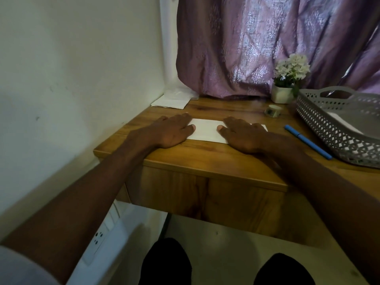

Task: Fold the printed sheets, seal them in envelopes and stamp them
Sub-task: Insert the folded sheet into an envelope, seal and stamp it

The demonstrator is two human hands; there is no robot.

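Observation:
A white folded sheet or envelope (206, 130) lies flat on the wooden desk (205, 157), near its front edge. My left hand (170, 131) lies flat with straight fingers on the paper's left end. My right hand (242, 134) presses flat on its right end and covers that part. Whether the paper is a folded sheet or an envelope cannot be told. A small round stamp or ink pad (273, 110) sits on the desk to the right behind the paper. A small stack of white papers (171, 100) lies in the far left corner.
A grey perforated basket (337, 128) with white paper inside stands at the right. A blue pen (308, 141) lies beside it. A white pot of white flowers (287, 79) stands at the back before a purple curtain (257, 48). A wall (72, 68) closes the left side.

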